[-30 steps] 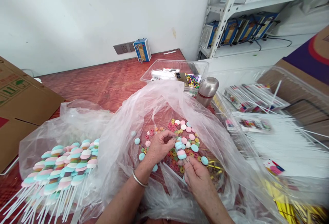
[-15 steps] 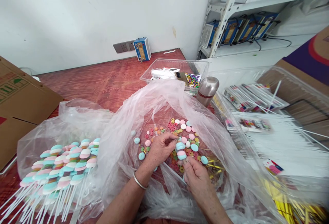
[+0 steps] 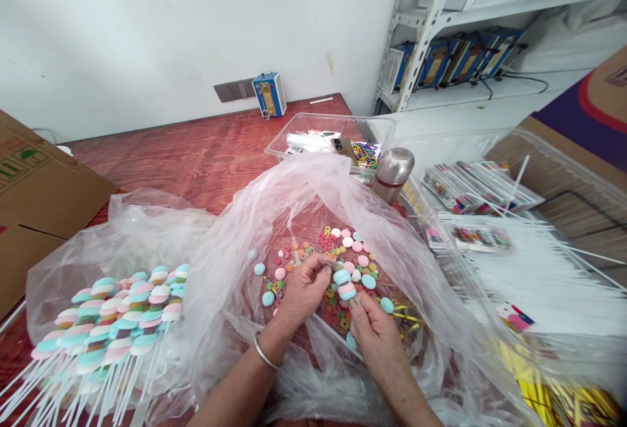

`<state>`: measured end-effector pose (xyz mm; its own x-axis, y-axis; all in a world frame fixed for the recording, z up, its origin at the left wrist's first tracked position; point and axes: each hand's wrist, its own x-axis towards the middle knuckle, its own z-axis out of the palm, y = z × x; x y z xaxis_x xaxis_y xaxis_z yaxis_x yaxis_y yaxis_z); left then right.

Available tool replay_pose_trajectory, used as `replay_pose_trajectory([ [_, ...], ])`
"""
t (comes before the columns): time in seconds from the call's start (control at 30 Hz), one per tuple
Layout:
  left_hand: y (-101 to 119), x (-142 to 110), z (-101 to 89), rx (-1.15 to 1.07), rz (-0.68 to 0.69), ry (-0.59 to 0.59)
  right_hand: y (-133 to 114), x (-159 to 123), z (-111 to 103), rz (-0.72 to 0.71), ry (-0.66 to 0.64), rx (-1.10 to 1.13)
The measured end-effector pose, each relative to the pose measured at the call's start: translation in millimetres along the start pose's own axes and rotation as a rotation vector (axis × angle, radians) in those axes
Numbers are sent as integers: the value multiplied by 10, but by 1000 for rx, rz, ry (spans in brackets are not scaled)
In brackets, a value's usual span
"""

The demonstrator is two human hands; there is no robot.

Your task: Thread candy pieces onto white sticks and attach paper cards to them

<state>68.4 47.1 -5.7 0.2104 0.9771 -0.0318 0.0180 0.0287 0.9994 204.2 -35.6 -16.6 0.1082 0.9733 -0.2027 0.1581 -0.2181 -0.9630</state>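
Both my hands work inside an open clear plastic bag (image 3: 313,192) strewn with loose pastel discs and small coloured rings (image 3: 360,260). My right hand (image 3: 375,329) pinches a white stick carrying a short stack of blue, pink and blue discs (image 3: 344,284). My left hand (image 3: 306,286), a metal bangle on its wrist, has its fingers closed in a pinch at the top of that stack, holding something too small to name.
A second plastic bag at left holds several finished pastel sticks (image 3: 122,316). A steel flask (image 3: 393,172) and a clear tray (image 3: 328,136) stand behind. White sticks (image 3: 533,270) and packets lie in a clear bin at right. Cardboard boxes (image 3: 39,185) flank the red table.
The stick with its disc stack has lifted slightly and tilted up. My left fingers have closed in on its top. The view shifted a little.
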Motion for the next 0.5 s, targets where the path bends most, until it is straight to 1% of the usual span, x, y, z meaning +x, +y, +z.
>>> replay_pose_trajectory([
  [0.07, 34, -12, 92, -257, -101, 127, -72, 14, -33, -92, 23, -124],
  [0.1, 60, -17, 144, -374, -155, 159, -112, 17, -49, -135, 29, -185],
  [0.13, 90, -23, 195, -462, -206, 154, -150, 15, -62, -170, 34, -240],
  [0.17, 122, -28, 240, -516, -245, 121, -183, 10, -74, -195, 37, -290],
  [0.23, 186, -34, 303, -555, -292, 33, -223, -13, -91, -221, 34, -385],
  [0.27, 213, -34, 319, -562, -310, 13, -227, -30, -97, -229, 29, -433],
  [0.3, 236, -30, 328, -563, -320, 21, -221, -51, -100, -238, 23, -481],
  [0.37, 264, -16, 332, -546, -320, 88, -182, -97, -95, -274, 13, -578],
  [0.43, 274, -2, 343, -502, -312, 150, -128, -142, -74, -316, 33, -678],
  [0.5, 273, 1, 376, -448, -296, 186, -84, -173, -40, -346, 61, -758],
])
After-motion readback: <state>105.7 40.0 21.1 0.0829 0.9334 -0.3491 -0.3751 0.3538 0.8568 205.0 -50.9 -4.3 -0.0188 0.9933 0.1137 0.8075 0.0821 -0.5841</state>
